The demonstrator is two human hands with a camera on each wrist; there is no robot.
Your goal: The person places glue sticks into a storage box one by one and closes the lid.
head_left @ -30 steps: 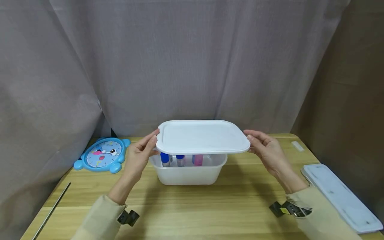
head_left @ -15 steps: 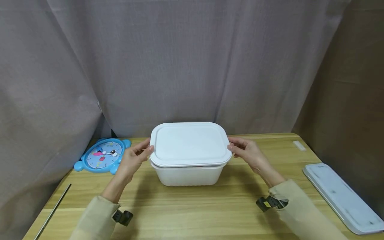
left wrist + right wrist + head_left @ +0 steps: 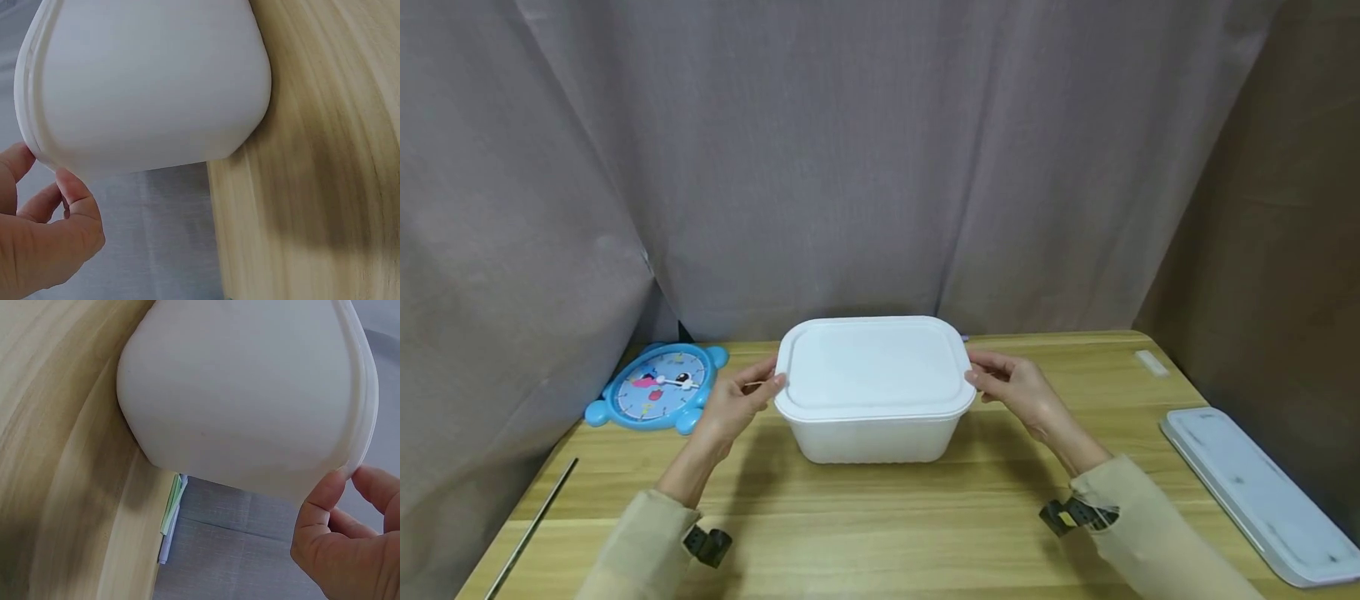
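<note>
A white plastic lid (image 3: 876, 367) lies over the rim of a translucent white storage box (image 3: 872, 442), which stands on the wooden table. My left hand (image 3: 727, 408) pinches the lid's left edge between thumb and fingers. At the opposite end, my right hand (image 3: 1024, 397) pinches the lid's right edge. Both wrist views bring the grip close: thumb and fingertips of the left hand (image 3: 50, 231) and of the right hand (image 3: 350, 540) sit at the lid's rim. The box's contents are hidden under the lid.
A blue toy clock (image 3: 658, 387) lies on the table (image 3: 880, 533) at the left, with a thin metal rod (image 3: 531, 529) nearer. To the right are a long white flat case (image 3: 1255, 492) and a small white piece (image 3: 1151, 363). Green and pale purple strips (image 3: 172, 515) show behind the box.
Both hands have lowered the lid from above the box onto its rim, moving it slightly left. The blue-capped tubes and pink item inside are now covered.
</note>
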